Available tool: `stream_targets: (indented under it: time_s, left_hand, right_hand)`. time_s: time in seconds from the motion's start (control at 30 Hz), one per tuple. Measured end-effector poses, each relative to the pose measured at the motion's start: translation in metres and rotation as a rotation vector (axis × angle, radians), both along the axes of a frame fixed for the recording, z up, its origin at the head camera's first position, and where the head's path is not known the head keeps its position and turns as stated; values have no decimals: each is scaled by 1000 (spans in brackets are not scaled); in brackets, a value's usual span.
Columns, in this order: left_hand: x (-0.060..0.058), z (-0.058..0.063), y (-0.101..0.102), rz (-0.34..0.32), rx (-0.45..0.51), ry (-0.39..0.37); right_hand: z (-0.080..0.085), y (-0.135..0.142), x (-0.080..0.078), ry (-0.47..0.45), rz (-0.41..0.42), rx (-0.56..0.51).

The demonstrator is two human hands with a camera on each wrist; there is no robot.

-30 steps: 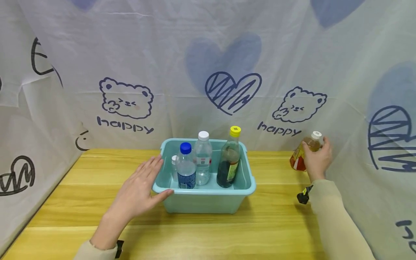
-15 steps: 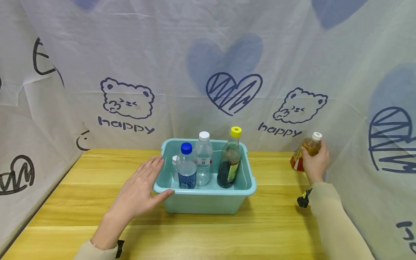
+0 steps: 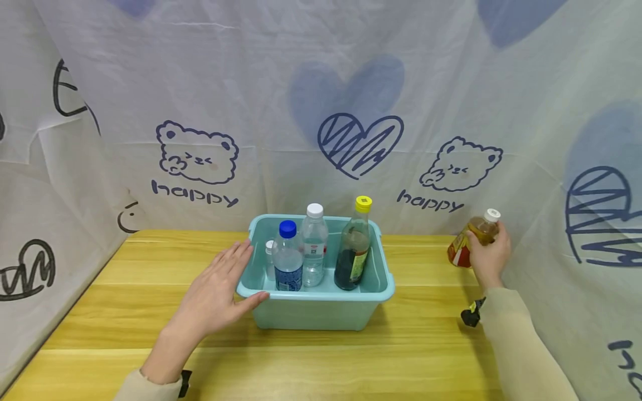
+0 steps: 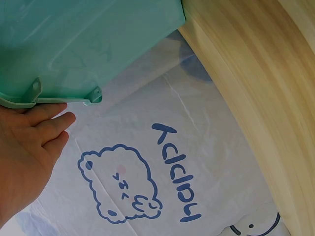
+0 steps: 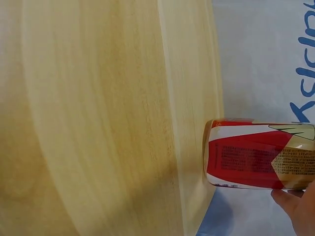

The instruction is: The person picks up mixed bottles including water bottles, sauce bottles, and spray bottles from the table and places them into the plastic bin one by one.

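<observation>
My left hand (image 3: 213, 295) rests at the left rim of a light blue-green plastic tub (image 3: 316, 312), its fingers straight and the thumb along the front rim. In the left wrist view its fingertips sit right under the rim. Off to the right, my right hand (image 3: 490, 253) grips a drink bottle (image 3: 462, 246) with a white cap and a red and yellow label, thumb on one side and fingers on the other. The bottle leans to the right near the table's back edge. Its label (image 5: 246, 155) shows large in the right wrist view, with fingertips at its lower side.
Inside the tub stand a blue-capped bottle (image 3: 288, 259), a white-capped clear bottle (image 3: 314, 245), a yellow-capped bottle of dark liquid (image 3: 353, 256) and a small white-capped bottle (image 3: 270, 259). A printed cloth (image 3: 281, 83) hangs behind the wooden table (image 3: 321, 367) and at both sides.
The drink bottle in my right hand has tipped a little further right, its cap now slightly lower and nearer me. My left hand and the tub have stayed in place.
</observation>
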State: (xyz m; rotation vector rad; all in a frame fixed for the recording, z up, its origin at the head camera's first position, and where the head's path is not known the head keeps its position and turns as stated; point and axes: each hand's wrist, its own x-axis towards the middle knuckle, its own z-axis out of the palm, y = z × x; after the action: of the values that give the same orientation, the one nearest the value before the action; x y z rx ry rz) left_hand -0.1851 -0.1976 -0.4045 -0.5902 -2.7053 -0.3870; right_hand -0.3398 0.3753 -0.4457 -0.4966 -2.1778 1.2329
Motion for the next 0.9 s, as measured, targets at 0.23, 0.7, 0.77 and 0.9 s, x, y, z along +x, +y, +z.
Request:
stream_targets:
  time_s: [0.23,0.7,0.77,0.9]
  left_hand:
    - [0,-1,-1,-2,1,-13]
    - [-1,1,-1,-10,5,-10]
    - [-1,1,-1,-9,5,-8]
    - [0,0,-1,-8,5,-6]
  right_hand:
    - [3,-5,14,32,4,-80]
    - [11,-15,36,159,-35,-110]
    - [13,-17,39,171,-39,-116]
    - [16,-23,45,188,-47,-115]
